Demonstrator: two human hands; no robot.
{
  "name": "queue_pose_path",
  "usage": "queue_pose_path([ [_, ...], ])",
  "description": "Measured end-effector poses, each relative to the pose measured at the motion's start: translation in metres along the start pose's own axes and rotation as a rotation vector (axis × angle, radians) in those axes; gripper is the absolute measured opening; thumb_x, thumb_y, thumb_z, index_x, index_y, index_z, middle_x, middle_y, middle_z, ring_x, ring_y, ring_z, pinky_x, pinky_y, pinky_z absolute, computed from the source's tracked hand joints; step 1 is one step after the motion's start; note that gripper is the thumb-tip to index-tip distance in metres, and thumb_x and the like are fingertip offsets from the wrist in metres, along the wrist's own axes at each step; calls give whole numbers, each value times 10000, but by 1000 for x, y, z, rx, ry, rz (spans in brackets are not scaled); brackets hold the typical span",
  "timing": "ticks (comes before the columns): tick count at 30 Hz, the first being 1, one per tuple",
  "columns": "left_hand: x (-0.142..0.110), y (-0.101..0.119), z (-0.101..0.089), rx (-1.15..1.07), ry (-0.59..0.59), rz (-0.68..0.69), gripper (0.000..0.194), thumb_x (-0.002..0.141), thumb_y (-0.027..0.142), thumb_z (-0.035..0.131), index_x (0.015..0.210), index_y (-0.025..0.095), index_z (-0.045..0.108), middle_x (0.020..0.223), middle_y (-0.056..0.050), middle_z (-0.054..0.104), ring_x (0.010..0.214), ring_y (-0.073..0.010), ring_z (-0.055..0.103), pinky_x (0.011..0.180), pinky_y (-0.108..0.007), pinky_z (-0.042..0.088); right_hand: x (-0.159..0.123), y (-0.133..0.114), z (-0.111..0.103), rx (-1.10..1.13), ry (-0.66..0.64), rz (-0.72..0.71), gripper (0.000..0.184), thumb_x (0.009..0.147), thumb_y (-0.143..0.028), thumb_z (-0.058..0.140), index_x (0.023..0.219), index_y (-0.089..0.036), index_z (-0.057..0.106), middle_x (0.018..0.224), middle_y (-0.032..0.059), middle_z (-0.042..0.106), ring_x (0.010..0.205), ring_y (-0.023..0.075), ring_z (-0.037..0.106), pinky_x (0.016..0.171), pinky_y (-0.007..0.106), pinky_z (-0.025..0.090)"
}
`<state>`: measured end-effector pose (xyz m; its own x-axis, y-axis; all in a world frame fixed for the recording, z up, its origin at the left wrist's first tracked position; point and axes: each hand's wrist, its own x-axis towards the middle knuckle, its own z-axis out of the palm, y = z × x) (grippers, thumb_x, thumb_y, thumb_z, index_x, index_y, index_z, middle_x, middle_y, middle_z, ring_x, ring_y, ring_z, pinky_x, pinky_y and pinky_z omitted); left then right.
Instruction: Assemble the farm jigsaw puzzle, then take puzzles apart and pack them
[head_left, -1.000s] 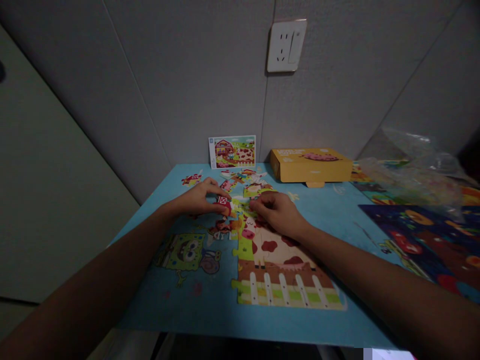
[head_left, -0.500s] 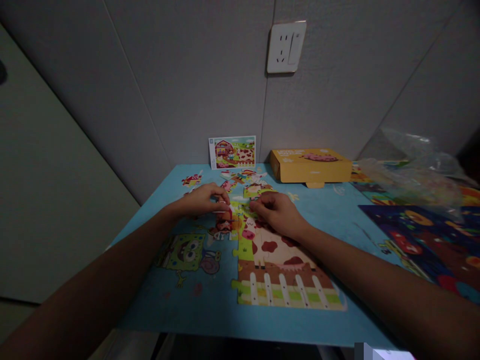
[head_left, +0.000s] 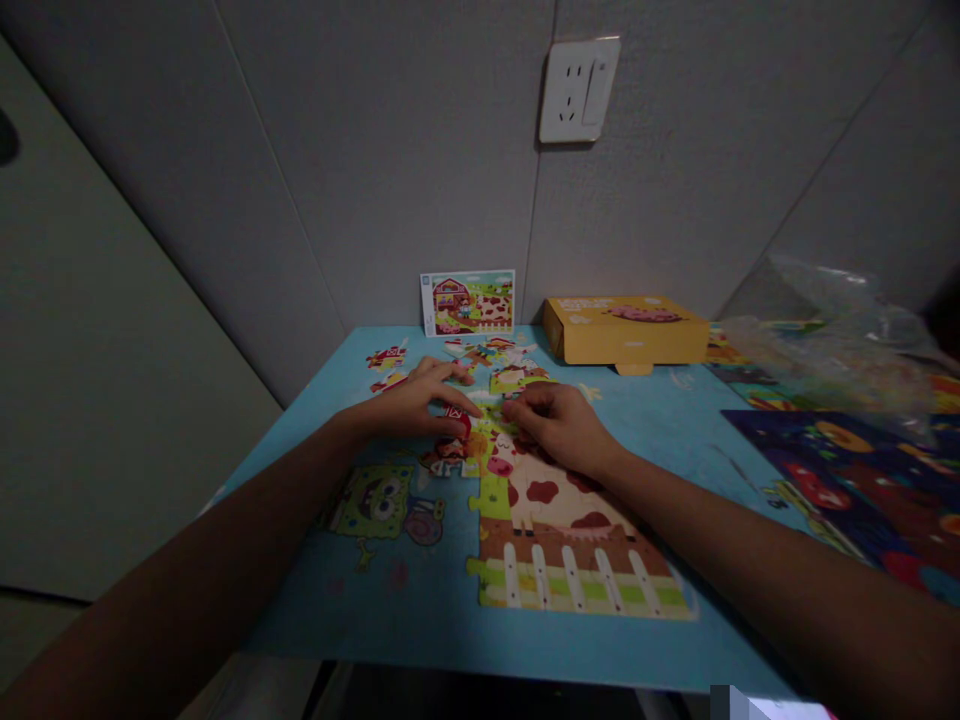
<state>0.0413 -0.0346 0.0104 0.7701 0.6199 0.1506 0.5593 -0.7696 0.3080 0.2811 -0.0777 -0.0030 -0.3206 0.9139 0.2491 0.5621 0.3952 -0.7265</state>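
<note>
Two bare hands reach over a light-blue printed surface, at the far edge of a partly joined cardboard jigsaw showing a brown-spotted cow and white fence. The jigsaw lies mostly on the near side of the right hand, whose fingertips are together at its green upper part; whether they grip a piece cannot be told. The left hand has thumb and fingers apart, over a red barn-patterned section. Beyond the hands are loose, colourful jigsaw pieces, an upright farm-picture card and a yellow cardboard box.
</note>
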Motion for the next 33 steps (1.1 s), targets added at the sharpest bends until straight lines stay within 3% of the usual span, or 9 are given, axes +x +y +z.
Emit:
queue_pose_path([
  [5, 2, 12, -3, -10, -14, 45, 288, 777, 384, 687, 1037, 265, 714, 1143, -39, 613, 1106, -233, 388, 1017, -395, 309, 0, 0, 0, -9, 15, -26, 410, 867, -390, 497, 516, -180, 533, 508, -3, 535, 478, 100, 430, 497, 269, 281],
  [11, 1, 13, -4, 36, -45, 43, 279, 799, 415, 660, 1036, 280, 719, 1058, -53, 592, 1036, -228, 410, 970, -385, 326, 0, 0, 0, -7, 13, -9, 409, 866, -389, 499, 517, -180, 543, 530, 3, 546, 487, 102, 425, 504, 278, 279],
  [25, -1, 21, -14, 100, -155, -11, 490, 676, 506, 738, 1122, 310, 681, 1106, -55, 544, 1059, -251, 407, 941, -380, 347, 0, -1, 0, -17, 10, -7, 419, 868, -392, 499, 506, -182, 535, 519, 2, 535, 480, 99, 413, 505, 283, 273],
  [33, -3, 18, -14, 124, -147, 31, 476, 719, 533, 692, 1135, 302, 678, 1075, -72, 537, 1037, -258, 420, 918, -379, 347, 0, 1, 1, 25, 6, 9, 417, 869, -411, 498, 522, -181, 529, 504, -9, 519, 465, 93, 404, 487, 273, 272],
])
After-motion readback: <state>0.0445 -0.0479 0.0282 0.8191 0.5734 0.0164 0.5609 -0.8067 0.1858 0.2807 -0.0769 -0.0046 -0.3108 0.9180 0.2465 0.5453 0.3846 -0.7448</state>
